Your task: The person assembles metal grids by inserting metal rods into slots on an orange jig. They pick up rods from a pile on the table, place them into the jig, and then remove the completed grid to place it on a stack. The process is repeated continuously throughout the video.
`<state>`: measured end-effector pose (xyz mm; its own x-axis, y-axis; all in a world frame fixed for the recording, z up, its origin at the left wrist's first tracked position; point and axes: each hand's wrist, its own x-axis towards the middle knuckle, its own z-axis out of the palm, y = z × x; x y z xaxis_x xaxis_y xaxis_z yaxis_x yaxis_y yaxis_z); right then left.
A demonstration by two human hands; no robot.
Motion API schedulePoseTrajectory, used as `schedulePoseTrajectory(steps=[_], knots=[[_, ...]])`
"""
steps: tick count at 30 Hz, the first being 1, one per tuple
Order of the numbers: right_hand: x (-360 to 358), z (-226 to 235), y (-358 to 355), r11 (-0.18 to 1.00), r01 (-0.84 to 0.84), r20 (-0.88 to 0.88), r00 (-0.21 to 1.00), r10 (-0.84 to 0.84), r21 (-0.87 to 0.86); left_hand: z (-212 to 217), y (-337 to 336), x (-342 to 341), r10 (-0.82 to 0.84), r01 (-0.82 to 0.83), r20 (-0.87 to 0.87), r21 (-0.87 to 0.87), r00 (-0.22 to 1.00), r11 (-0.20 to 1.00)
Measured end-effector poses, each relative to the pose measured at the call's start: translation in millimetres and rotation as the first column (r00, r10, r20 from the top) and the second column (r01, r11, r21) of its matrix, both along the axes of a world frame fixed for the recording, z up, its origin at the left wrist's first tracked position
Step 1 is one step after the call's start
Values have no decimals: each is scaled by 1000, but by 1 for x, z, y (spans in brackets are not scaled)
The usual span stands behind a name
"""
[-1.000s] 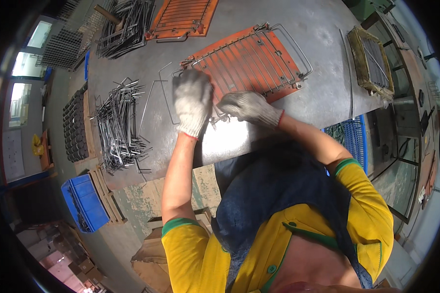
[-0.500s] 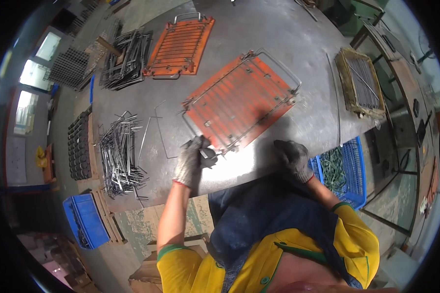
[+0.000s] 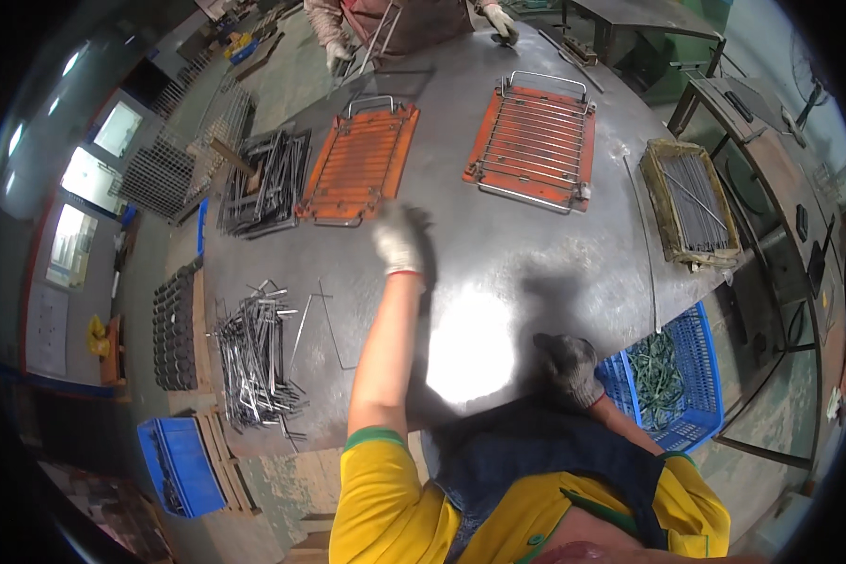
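**Gloved left hand stretched toward an orange wire-rack jig**

The left hand (image 3: 399,240), in a grey work glove, reaches far across the grey steel table (image 3: 536,263), blurred, so I cannot tell how wide its fingers are; it holds nothing visible. Just beyond it to the left lies the orange rectangular metal jig with a wire rack (image 3: 359,162). The right hand (image 3: 567,367), dark-gloved, rests loosely curled and empty at the near table edge, beside the blue plastic crate (image 3: 686,376).
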<state>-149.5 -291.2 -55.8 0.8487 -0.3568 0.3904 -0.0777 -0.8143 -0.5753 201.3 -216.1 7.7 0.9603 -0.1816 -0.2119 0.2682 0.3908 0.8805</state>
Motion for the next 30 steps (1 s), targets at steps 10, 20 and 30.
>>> schedulePoseTrajectory(steps=[10, 20, 30], knots=[[-2, 4, 0, 997, -72, 18, 997, 72, 3, -32, 67, 150, 555, -523, -8, 325, 832, 788], [-1, 4, -2, 996, -85, 26, 996, 84, 15, -39, 16, 59, 192, -234, -177, -264, 965, 935], [2, 23, 8, 995, -92, 33, 995, 91, 29, -42, 65, -18, -50, 8, -162, -249, 986, 968]])
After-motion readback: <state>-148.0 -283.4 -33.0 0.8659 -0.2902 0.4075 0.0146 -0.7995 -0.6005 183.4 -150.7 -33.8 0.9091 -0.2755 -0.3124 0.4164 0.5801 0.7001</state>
